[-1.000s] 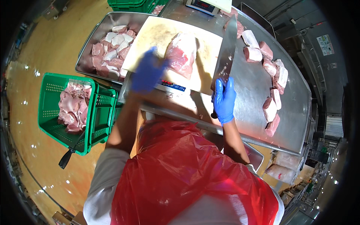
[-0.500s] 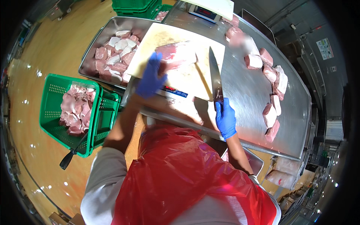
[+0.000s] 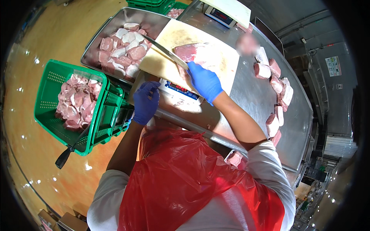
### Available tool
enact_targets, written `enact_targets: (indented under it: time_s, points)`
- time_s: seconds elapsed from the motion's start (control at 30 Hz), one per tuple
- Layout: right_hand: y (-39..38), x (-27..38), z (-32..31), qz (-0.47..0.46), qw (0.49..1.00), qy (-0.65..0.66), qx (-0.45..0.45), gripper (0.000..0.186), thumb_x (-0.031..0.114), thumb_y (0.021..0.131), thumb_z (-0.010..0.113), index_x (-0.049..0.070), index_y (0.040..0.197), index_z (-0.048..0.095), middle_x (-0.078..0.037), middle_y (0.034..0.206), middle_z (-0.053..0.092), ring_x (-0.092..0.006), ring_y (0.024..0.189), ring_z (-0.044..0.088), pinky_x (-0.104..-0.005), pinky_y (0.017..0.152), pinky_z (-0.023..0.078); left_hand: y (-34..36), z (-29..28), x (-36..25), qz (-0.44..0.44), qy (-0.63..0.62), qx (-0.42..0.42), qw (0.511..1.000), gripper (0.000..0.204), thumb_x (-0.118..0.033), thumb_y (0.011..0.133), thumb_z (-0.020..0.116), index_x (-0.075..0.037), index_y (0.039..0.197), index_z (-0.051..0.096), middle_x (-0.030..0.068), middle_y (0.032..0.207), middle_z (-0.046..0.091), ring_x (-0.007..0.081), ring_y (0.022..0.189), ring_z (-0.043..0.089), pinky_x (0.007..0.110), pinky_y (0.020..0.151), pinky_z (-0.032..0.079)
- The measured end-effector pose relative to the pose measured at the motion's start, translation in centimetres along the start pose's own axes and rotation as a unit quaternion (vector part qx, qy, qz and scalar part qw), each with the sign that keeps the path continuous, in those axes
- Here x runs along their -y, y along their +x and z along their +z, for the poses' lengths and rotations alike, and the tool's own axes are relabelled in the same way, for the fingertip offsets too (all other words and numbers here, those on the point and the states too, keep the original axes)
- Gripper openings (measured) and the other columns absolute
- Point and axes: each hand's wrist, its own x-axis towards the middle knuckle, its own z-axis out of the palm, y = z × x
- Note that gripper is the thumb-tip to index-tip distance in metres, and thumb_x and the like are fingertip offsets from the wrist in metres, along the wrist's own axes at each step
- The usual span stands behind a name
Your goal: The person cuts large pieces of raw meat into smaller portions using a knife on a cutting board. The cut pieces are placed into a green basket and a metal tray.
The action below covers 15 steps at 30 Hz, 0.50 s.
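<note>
My right hand [image 3: 205,81], in a blue glove, is closed round the handle of a long knife [image 3: 169,54]. The blade points up and to the left across the cutting board [image 3: 175,32], its tip near the steel tray's edge. Behind my right hand lies a large piece of raw meat [image 3: 189,52], pink with a pale side, partly covered by the hand and blade. My left hand [image 3: 145,103], also gloved in blue, hangs off the board's near left corner with its fingers curled together. Whatever those fingers may hold is hidden.
A steel tray [image 3: 90,52] of meat chunks stands left of the board. Below it, a green crate [image 3: 48,104] holds meat pieces; a black handle [image 3: 63,158] sticks out. Several meat blocks [image 3: 272,124] line the steel table's right side. One scale [image 3: 179,91] sits by the board, another [image 3: 219,16] behind.
My right hand has swung the knife from the board's right side leftward over the meat. My left hand has left the meat and drawn back toward me, its fingers now curled.
</note>
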Motion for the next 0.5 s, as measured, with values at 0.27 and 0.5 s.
enact_targets:
  time_s: [0.27,0.5]
  points:
    - [-16.6,-11.7,-6.3,0.049,0.964,-0.153,0.212,0.024,0.017,0.1,0.052,0.011,0.123,0.049,-0.021,0.098,0.069,-0.0442,0.079,0.069,-0.0518,0.066,0.056,0.1,-1.8,0.9,0.003,0.068,-0.07,0.995,0.022,0.001,0.086,0.063,-0.005,0.106,0.072,0.0107,0.097,0.069,0.0204,0.073,0.066,0.032,0.066,0.053]
    - [-18.3,-7.1,-6.4,0.107,0.983,0.137,0.059,0.025,0.025,0.102,0.058,0.005,0.116,0.055,-0.024,0.097,0.071,-0.0472,0.088,0.067,-0.0535,0.073,0.053,0.7,3.8,-5.3,0.27,0.198,-0.055,0.941,0.043,-0.021,0.089,0.072,-0.019,0.132,0.066,0.0146,0.138,0.057,0.0357,0.129,0.053,0.052,0.108,0.04]
